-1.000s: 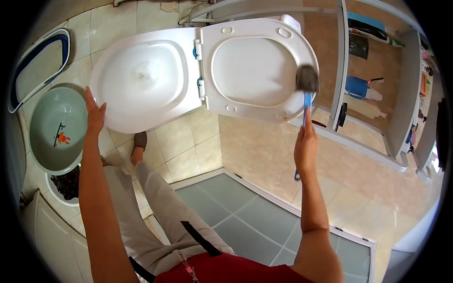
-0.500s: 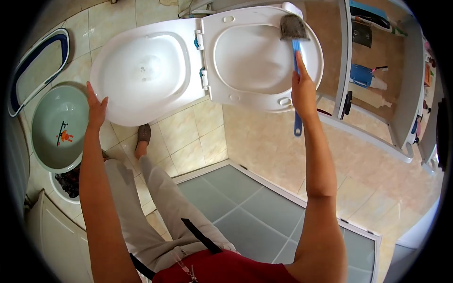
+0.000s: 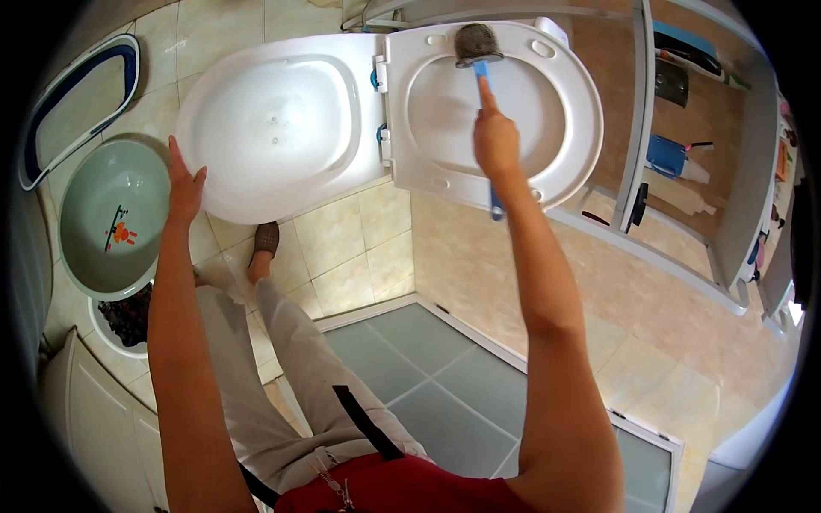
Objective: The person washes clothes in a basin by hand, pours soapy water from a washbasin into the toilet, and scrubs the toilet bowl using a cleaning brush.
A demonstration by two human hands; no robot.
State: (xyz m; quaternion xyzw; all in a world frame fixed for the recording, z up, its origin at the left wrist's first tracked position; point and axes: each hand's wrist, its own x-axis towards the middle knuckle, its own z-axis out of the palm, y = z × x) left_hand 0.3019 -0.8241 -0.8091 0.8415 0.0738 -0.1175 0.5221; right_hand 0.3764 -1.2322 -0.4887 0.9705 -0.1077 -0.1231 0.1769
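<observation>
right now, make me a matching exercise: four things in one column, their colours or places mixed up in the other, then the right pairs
1. left hand | A. pale green, with an orange figure inside
2. brush handle | B. dark, over the seat ring
3. large basin | C. at the outer edge of the white toilet bowl
4. brush head | D. blue, in the grip of the right hand

Right pairs: 1-C, 2-D, 3-A, 4-B
</observation>
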